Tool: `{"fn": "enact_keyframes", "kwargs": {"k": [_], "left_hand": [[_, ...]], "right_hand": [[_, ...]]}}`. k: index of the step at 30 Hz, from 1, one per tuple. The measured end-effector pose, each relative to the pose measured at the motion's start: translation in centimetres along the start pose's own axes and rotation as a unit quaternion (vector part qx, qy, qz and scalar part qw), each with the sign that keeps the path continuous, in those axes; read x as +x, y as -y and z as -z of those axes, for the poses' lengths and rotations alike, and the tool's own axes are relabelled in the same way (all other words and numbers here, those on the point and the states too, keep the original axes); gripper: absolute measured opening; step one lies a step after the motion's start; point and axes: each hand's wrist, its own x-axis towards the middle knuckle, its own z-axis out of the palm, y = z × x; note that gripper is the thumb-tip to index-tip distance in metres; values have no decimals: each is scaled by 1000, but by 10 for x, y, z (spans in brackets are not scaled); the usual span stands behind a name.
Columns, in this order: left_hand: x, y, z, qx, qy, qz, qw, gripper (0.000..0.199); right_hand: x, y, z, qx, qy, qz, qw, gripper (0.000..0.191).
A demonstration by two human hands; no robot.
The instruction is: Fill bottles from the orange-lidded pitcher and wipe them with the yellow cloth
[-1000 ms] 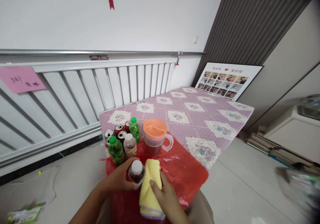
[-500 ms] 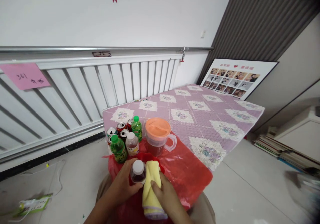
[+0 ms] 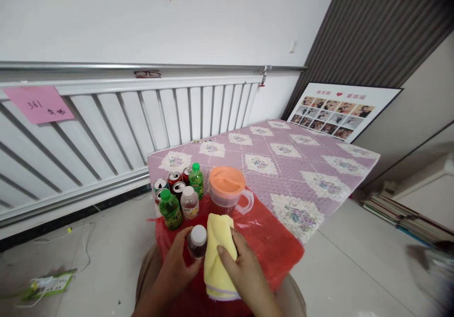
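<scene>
Dark liquid fills a white-capped bottle (image 3: 197, 242), which my left hand (image 3: 177, 265) grips around its side. My right hand (image 3: 246, 265) holds a folded yellow cloth (image 3: 220, 255) with a purple edge, right beside the bottle. Just beyond the cloth stands a clear plastic pitcher (image 3: 227, 192) with an orange lid and its handle to the right. Left of it are a second white-capped bottle (image 3: 189, 203), a green bottle (image 3: 170, 209), another green bottle (image 3: 196, 181) and several opened drink cans (image 3: 175, 180). A red plastic sheet (image 3: 269, 232) lies under these things.
A purple quilted cloth with floral diamonds (image 3: 260, 163) covers the table. Behind it runs a white radiator (image 3: 177, 114) with a pink paper note (image 3: 39, 104). A photo board (image 3: 340, 111) leans at the far right. A power strip (image 3: 51, 285) lies on the floor at left.
The yellow cloth has risen a little and turned more upright beside the bottle in my left hand. The whole view has shifted slightly; both hands keep their holds.
</scene>
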Motion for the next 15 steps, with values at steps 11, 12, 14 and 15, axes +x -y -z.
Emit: {"fn": "enact_keyframes", "kwargs": {"k": [11,12,14,15], "left_hand": [[13,9,1,-25,31,-67,997,73],[17,10,7,-36,64,-79,994,76],[26,11,19,-53,137,-89,985,84],[31,12,25,-57,169,-86,980,87]], "right_hand": [[-21,-4,-10,-102,31,20,994,48],[-20,-5,-9,-103,30,16,994,50],[-19,-5,-9,-104,30,8,994,52],[-18,-5,-8,-104,31,6,994,52]]}}
